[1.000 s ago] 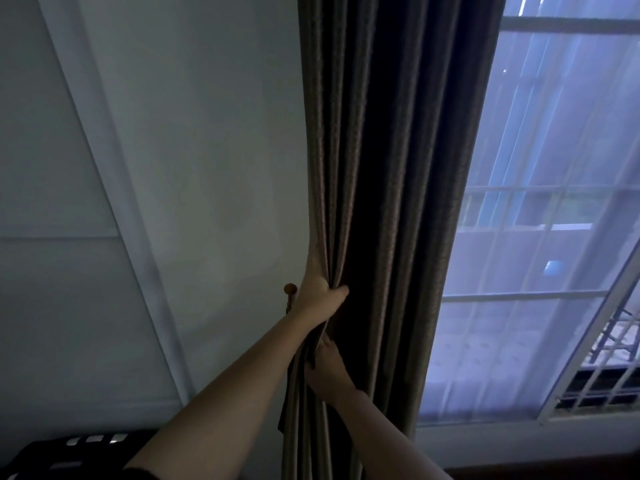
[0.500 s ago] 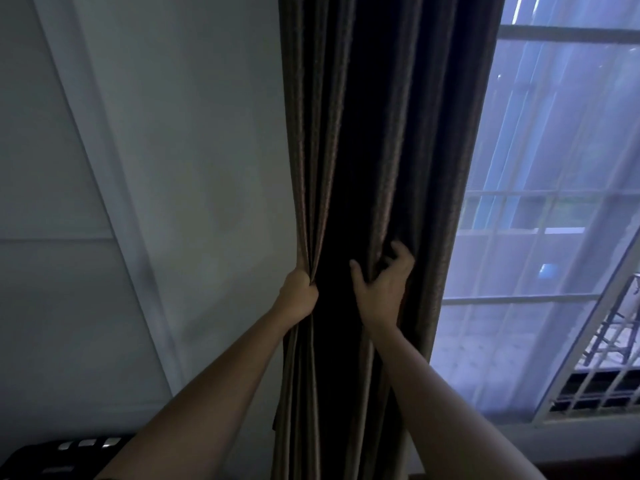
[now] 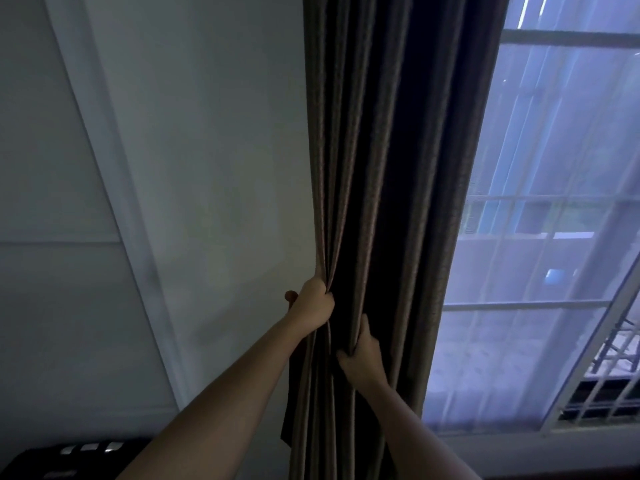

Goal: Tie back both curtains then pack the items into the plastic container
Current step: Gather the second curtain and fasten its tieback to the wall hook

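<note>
Between the pale wall (image 3: 207,168) and the window (image 3: 554,237), the dark curtain (image 3: 398,150) hangs gathered in vertical folds. Left hand (image 3: 313,303) has its fingers clamped around the curtain's left edge, just beside a small round knob (image 3: 290,295). Slightly lower, right hand (image 3: 363,351) has its fingers closed on a middle fold.

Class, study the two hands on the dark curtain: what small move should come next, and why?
Probably sweep the right hand rightward to gather the remaining loose pleats. The left hand already bunches the curtain at its wall-side edge beside a small knob, but folds toward the window still hang free.
</note>
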